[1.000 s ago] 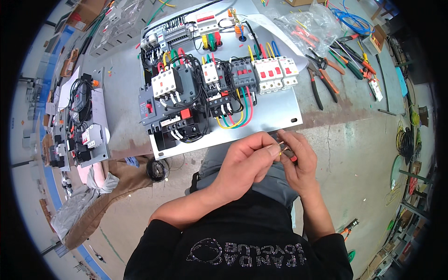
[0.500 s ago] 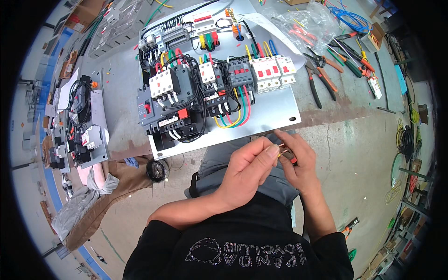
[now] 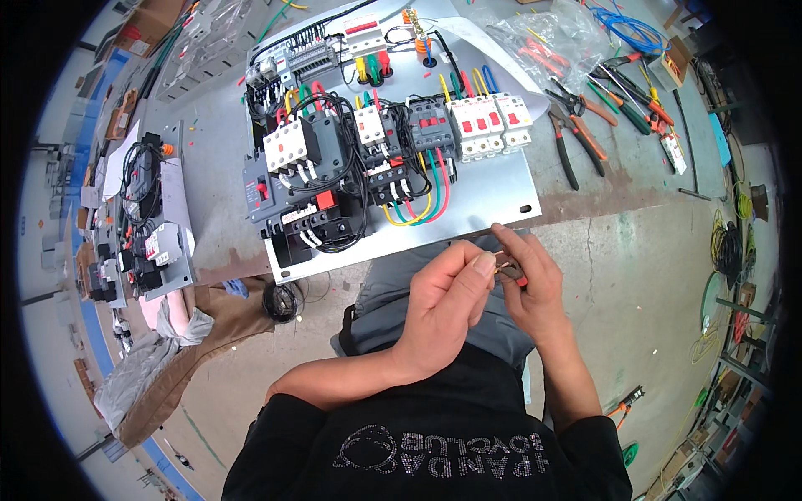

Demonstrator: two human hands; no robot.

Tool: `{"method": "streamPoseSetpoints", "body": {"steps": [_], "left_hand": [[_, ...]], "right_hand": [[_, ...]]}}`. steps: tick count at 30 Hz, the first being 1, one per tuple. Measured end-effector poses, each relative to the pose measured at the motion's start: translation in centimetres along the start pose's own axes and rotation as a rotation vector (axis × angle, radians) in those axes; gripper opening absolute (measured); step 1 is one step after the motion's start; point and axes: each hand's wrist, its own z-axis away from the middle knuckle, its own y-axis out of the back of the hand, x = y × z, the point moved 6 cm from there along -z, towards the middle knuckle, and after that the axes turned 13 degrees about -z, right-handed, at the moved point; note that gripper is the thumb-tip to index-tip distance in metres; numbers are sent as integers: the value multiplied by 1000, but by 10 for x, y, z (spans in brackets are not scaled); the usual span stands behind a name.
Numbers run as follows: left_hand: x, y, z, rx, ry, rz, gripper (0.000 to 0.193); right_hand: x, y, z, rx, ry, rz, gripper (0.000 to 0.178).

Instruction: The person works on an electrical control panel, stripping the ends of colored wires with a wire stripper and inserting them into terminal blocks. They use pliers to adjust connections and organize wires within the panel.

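Note:
In front of my lap, just below the near edge of the metal mounting plate (image 3: pixel 493 206), my two hands meet. My left hand (image 3: pixel 447 292) is closed in a pinch on a thin wire (image 3: pixel 501 266) with bare coppery ends by the thumb tip. My right hand (image 3: pixel 539 284) wraps round a small tool with a red handle end (image 3: pixel 522 281); the palm and fingers hide most of it, so its kind cannot be told. On the plate stand contactors (image 3: pixel 292 144), a row of white circuit breakers (image 3: pixel 480 123) with red switches, and bundled black, yellow, green and red wires.
Pliers with orange and black handles (image 3: pixel 576 150) lie on the bench right of the plate, near several screwdrivers and cutters. Behind them are a clear plastic bag (image 3: pixel 555 42) and a blue wire coil (image 3: pixel 626 33). More wired assemblies (image 3: pixel 146 209) stand at the left.
Both hands stay together in nearly the same place, with slight finger movement. Less of the yellow on the wire shows, and the bare ends are clearer. The view has shifted a little.

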Motion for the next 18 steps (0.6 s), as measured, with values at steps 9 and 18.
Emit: {"method": "streamPoseSetpoints", "body": {"steps": [9,18], "left_hand": [[-13,-2,-7,110,15,133,25],[-9,-4,-17,-66,27,27,29]], "right_hand": [[11,-8,-2,59,64,68,69],[5,6,-13,-1,42,12,66]]}}
